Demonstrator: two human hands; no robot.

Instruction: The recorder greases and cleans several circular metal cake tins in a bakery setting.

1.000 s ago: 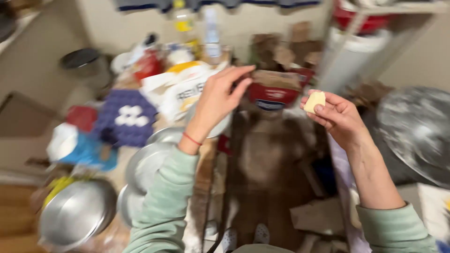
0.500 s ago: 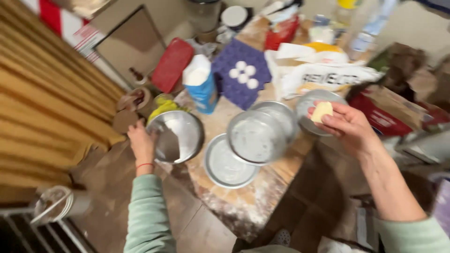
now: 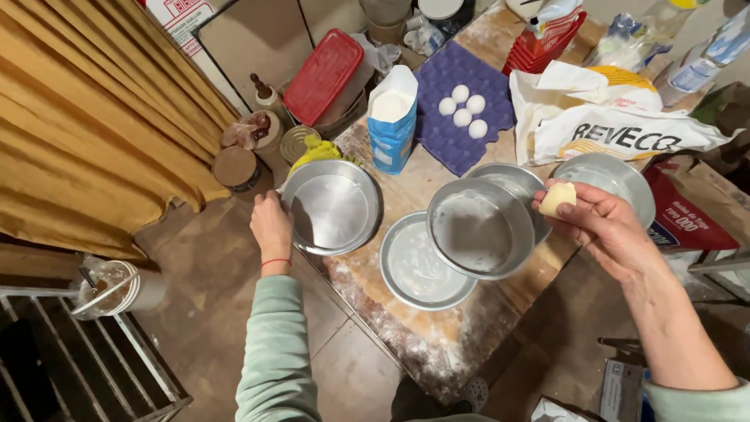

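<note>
Head cam — L hand (image 3: 271, 228) grips round pan (image 3: 332, 206) rim, R hand (image 3: 605, 227) pinches butter lump (image 3: 557, 198).

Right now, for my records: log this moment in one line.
left hand: grips round metal pan rim | right hand: holds pale lump | floured table

Round pans (image 3: 480, 229) crowd the table's (image 3: 437, 344) front — only its floury near corner (bottom) lies open.
</note>
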